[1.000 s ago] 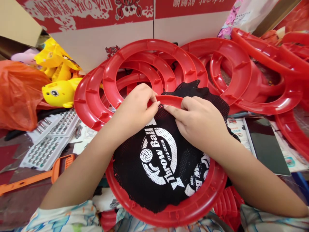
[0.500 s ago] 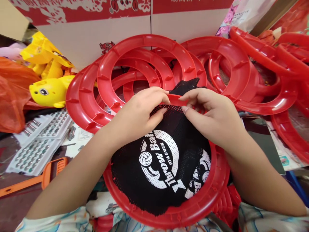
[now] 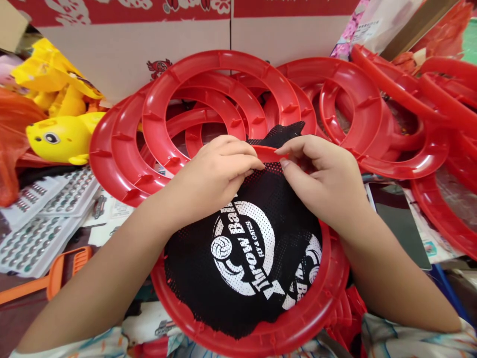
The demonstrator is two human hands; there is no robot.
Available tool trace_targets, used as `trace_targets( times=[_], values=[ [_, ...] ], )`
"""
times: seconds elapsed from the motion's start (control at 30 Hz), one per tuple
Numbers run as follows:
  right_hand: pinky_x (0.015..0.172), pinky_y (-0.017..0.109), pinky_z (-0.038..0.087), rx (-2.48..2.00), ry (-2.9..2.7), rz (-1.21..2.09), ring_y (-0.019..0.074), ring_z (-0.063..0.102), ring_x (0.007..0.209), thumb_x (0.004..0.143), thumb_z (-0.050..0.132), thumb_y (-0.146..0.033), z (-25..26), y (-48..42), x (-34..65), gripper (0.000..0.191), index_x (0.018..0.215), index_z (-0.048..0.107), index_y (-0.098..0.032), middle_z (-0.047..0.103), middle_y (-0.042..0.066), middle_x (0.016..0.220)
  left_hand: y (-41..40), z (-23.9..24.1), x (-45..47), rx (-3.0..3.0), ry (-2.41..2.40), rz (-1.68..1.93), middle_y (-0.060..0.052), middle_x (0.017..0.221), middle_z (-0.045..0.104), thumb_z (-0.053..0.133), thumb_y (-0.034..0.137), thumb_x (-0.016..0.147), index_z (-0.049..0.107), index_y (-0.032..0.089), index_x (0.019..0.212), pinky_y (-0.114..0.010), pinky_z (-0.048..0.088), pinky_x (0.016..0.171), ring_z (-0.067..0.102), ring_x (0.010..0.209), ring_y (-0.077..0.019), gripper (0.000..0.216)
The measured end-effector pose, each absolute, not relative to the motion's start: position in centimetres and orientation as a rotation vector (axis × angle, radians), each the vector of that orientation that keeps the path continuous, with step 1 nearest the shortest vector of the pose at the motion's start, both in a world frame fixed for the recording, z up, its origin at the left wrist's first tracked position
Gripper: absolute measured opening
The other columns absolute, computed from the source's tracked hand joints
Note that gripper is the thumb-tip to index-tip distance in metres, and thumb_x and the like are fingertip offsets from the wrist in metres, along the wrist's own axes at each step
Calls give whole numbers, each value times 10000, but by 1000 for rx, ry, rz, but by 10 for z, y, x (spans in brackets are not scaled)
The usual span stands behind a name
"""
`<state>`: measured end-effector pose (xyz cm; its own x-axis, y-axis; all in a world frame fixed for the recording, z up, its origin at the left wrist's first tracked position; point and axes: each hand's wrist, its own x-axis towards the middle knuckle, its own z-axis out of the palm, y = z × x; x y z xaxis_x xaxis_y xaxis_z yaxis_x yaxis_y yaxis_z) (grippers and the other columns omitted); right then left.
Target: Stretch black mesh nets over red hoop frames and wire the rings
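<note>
Your left hand [image 3: 223,171] and right hand [image 3: 324,174] are apart at the far edge of the ring [image 3: 298,330]; whether they pinch the cloth [image 3: 246,258] lying across it, I cannot tell. Uneven pulling could wrinkle the cloth; loose holding could free it.

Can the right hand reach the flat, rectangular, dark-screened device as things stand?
Likely yes: the device lies beside the right forearm, largely uncovered. The right hand would have to leave the edge of the black mesh fabric.
</note>
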<state>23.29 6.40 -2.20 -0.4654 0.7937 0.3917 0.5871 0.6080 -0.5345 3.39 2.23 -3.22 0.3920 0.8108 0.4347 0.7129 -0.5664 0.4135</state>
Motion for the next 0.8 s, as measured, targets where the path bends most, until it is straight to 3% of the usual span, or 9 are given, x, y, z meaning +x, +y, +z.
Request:
trace_targets(
  times=[0.3, 0.5, 0.6, 0.7, 0.8],
  values=[
    [686, 272, 473, -941, -2291, 305, 129, 601, 720, 834, 519, -98, -25, 67, 235, 258, 865, 761, -184, 649, 24, 777, 22, -37, 34, 2564, 1388, 900, -86, 1043, 707, 454, 28, 907, 709, 105, 1104, -415, 526, 897, 595, 1019, -242, 331],
    [645, 297, 440, -839, -2472, -16, 160, 555, 716, 894, 487, -166, -29, 69, 237, 288, 869, 774, -164, 615, 59, 755, 19, -37, 37, 2567, 1463, 789, -77, 1050, 692, 457, 52, 909, 704, 108, 1107, -502, 488, 975, 568, 1063, -277, 321],
    [679, 310, 449, -781, -2565, -71, 176, 558, 751, 909, 462, -165, -28, 71, 238, 298, 899, 760, -163, 628, 69, 785, 18, -35, 37, 2539, 1465, 770, -90, 1065, 665, 443, 82, 926, 701, 117, 1097, -480, 488, 984, 573, 1083, -269, 311],
    [729, 301, 465, -847, -2524, -29, 169, 591, 793, 910, 484, -154, -17, 66, 240, 247, 979, 721, -137, 663, 71, 843, 18, -30, 30, 2471, 1467, 806, -108, 1152, 608, 469, 136, 934, 676, 138, 1127, -435, 475, 1026, 572, 1142, -246, 284],
    [653, 259, 438, -959, -2468, 81, 128, 583, 681, 895, 563, -174, 1, 51, 247, 126, 899, 680, -129, 656, 28, 753, 18, -23, 18, 2415, 1488, 745, -100, 1264, 562, 541, 206, 914, 621, 174, 1213, -428, 422, 1104, 553, 1213, -248, 311]
  ],
)
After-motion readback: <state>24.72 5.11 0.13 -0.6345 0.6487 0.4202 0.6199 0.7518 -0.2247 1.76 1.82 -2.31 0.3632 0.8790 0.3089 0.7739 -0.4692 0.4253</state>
